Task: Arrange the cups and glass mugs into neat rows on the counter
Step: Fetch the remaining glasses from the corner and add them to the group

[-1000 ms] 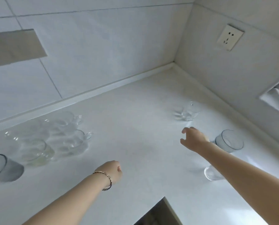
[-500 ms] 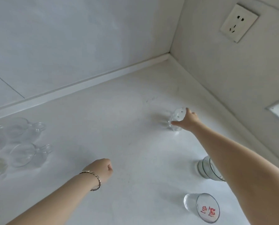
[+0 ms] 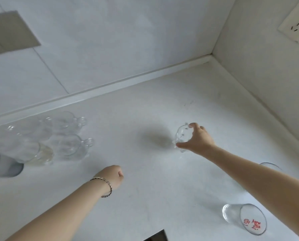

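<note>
My right hand (image 3: 198,140) grips a small clear glass mug (image 3: 182,136) and holds it just above the white counter (image 3: 154,197), its shadow lying to the left. My left hand (image 3: 114,176) is a closed fist with a bracelet at the wrist, holding nothing, over the counter's middle. At the left, several clear glass mugs (image 3: 68,146) stand grouped in rows near the back wall. A grey cup (image 3: 0,166) is at the far left edge. A clear glass with red writing (image 3: 244,219) stands at the lower right, and another glass (image 3: 268,166) is mostly hidden behind my right forearm.
Tiled walls meet in a corner at the back right, with a wall socket (image 3: 294,23) high on the right wall. A dark gap (image 3: 157,236) marks the counter's front edge at the bottom.
My right hand reached to the small glass mug, closed on it and lifted it leftward off the counter. The view swung left again. My left fist has barely moved.
</note>
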The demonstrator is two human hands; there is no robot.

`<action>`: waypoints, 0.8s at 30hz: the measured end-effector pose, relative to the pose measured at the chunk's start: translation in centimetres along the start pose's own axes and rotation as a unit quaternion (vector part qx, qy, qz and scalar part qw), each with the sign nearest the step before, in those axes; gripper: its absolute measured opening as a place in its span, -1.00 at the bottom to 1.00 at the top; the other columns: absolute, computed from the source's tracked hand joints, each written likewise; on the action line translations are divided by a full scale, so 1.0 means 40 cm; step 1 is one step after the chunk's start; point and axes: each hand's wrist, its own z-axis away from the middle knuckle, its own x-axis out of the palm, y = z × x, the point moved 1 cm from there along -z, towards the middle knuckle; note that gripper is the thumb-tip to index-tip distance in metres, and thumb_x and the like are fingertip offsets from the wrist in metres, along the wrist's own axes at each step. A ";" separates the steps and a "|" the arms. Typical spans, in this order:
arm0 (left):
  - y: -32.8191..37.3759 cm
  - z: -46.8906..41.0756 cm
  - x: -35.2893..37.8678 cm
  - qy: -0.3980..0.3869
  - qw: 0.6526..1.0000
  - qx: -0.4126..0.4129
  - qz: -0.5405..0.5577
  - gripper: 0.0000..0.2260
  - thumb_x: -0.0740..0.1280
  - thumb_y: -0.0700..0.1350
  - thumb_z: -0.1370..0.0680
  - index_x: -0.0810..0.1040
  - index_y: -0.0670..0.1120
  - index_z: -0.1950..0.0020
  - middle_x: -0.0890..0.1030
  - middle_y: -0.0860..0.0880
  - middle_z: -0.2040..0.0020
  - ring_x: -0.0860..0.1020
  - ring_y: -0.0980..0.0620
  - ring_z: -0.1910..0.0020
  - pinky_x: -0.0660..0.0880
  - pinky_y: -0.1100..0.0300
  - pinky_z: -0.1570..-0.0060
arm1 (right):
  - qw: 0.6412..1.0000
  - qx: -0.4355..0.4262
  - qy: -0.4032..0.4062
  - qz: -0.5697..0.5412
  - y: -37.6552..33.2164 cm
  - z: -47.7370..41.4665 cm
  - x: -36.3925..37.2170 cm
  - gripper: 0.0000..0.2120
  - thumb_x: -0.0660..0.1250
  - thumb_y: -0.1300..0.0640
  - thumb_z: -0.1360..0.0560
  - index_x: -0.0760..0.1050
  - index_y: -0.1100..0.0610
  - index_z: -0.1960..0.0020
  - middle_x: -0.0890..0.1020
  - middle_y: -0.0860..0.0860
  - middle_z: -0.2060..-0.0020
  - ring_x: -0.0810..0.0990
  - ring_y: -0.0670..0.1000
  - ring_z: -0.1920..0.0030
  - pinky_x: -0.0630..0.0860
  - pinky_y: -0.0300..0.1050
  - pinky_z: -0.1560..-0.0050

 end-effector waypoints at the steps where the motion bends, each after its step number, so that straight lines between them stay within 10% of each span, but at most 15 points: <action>1: -0.031 0.017 0.001 0.005 1.000 -0.003 0.006 -0.73 0.12 -0.13 -0.55 0.31 0.08 0.34 0.49 0.04 0.07 0.47 0.01 0.06 0.46 0.16 -0.11 | 1.000 -0.021 -0.019 0.011 -0.044 0.028 0.029 -0.18 0.54 -0.09 -0.23 0.26 0.03 -0.38 0.45 0.07 -0.23 0.54 0.09 -0.17 0.46 -0.12 -0.13; 12: -0.569 0.262 -0.001 0.045 0.990 -0.086 0.099 -0.70 0.15 -0.14 -0.56 0.28 0.10 0.36 0.58 -0.02 -0.08 0.54 -0.01 -0.14 0.42 0.24 -0.10 | 0.954 -0.228 -0.137 0.140 -0.533 0.363 0.439 -0.17 0.46 -0.13 -0.28 0.16 -0.03 -0.44 0.41 0.03 -0.25 0.50 0.08 -0.21 0.45 -0.11 -0.13; 24: -1.072 0.415 -0.006 0.065 0.980 -0.137 0.129 -0.70 0.14 -0.15 -0.54 0.28 0.07 0.38 0.55 -0.01 0.03 0.54 -0.01 -0.04 0.43 0.22 -0.05 | 0.974 -0.164 -0.123 0.102 -0.923 0.513 0.827 -0.19 0.49 -0.09 -0.29 0.20 0.09 -0.41 0.42 0.11 -0.26 0.43 0.13 -0.30 0.43 -0.06 -0.24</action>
